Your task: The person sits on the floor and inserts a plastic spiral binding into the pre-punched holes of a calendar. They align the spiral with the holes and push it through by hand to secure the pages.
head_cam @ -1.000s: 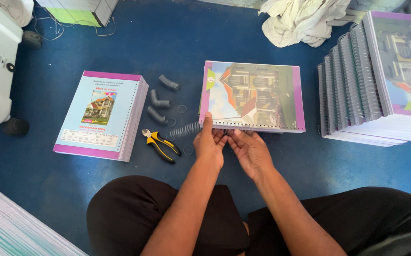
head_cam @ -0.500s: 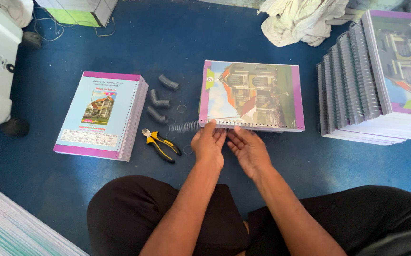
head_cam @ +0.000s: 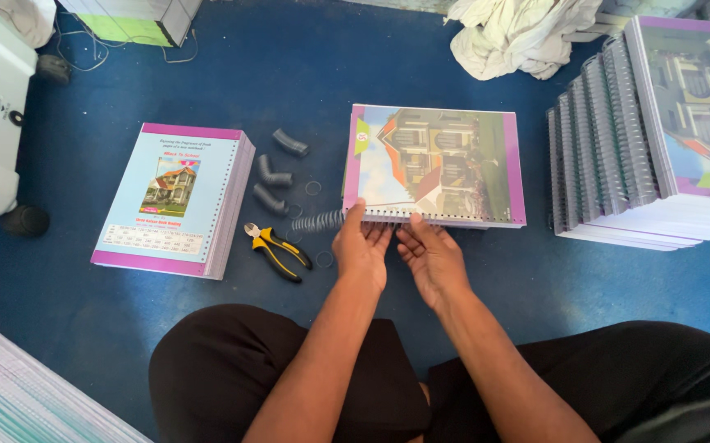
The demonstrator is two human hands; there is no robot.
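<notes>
Notebook (head_cam: pixel 435 164) flat on blue floor (head_cam: pixel 125 82), punched edge toward person for reach. Left hand (head_cam: pixel 361 246) pinches wire spiral (head_cam: pixel 319 220) at near-left corner; right hand (head_cam: pixel 430 256), fingers loosely curled, steadies same edge. Pliers (head_cam: pixel 277 251) just left, handy.

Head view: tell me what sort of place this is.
Likely a small book-binding workshop, with work done on a blue floor. Stacks of spiral-bound notebooks, an unbound punched stack, wire spiral and pliers suggest it.
</notes>
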